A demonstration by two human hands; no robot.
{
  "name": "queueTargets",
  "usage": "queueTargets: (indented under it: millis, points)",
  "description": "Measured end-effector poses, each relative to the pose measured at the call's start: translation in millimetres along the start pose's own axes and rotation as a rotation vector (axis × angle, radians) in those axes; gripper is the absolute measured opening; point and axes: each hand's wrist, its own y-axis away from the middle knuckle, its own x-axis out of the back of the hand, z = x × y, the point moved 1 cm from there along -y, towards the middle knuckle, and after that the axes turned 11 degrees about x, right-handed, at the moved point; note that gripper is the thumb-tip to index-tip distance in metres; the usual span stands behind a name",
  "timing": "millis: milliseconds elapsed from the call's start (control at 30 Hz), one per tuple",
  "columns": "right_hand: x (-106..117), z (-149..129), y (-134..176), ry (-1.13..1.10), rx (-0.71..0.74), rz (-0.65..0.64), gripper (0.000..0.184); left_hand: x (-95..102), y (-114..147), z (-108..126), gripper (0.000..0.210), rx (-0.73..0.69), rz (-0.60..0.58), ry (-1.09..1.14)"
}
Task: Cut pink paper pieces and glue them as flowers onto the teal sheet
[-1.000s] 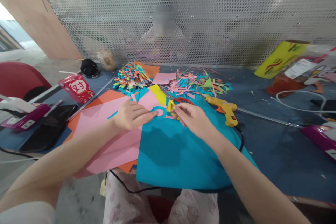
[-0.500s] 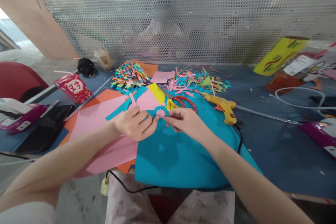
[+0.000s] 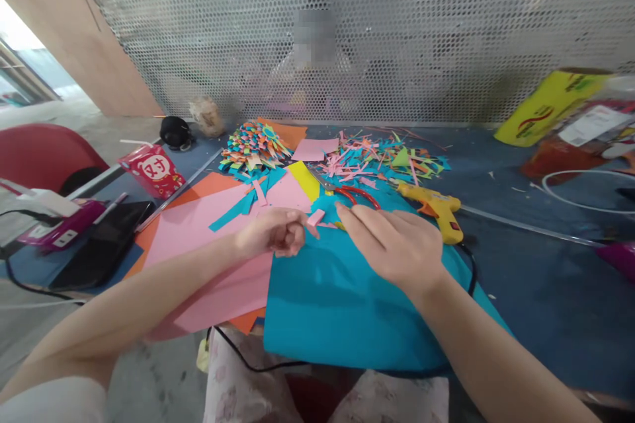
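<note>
My left hand (image 3: pixel 282 231) is closed, its fingers curled, with a small piece of pink paper (image 3: pixel 316 217) pinched at the thumb and index fingertip. Facing it, my right hand (image 3: pixel 391 244) is stretched out flat, fingers together and slightly blurred; its thumb is hidden. Red-handled scissors (image 3: pixel 364 195) lie just beyond the right fingers, partly covered by them. Under both hands spreads a large blue paper sheet (image 3: pixel 317 317), which overlaps a pink sheet (image 3: pixel 213 277). A yellow paper piece (image 3: pixel 304 180) and narrow blue and pink strips lie past the left hand.
A yellow glue gun (image 3: pixel 436 206) rests right of the scissors. Behind are a fringed paper heap (image 3: pixel 253 149) and a pile of shredded strips (image 3: pixel 381 157). At left stand a red drink carton (image 3: pixel 153 172), a phone (image 3: pixel 102 248) and a purple power strip (image 3: pixel 54 228).
The pink piece has turned from its jagged round face to its side. My right hand has moved right, its fingers straightening from a pinch. The view has shifted slightly left.
</note>
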Motion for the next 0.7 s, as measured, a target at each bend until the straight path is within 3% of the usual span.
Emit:
queueTargets:
  millis: [67, 267, 700]
  points:
    - [-1, -1, -1, 0.018, 0.025, -0.012, 0.01, -2.2, 0, 0, 0.049, 0.008, -0.025, 0.046]
    - [-2, -6, -3, 0.017, 0.043, -0.04, 0.009, -6.7, 3, 1, 0.03, 0.043, 0.087, 0.159]
    - [4, -7, -6, -0.036, 0.037, -0.076, 0.011, -10.7, 4, -5, 0.026, 0.062, -0.031, 0.179]
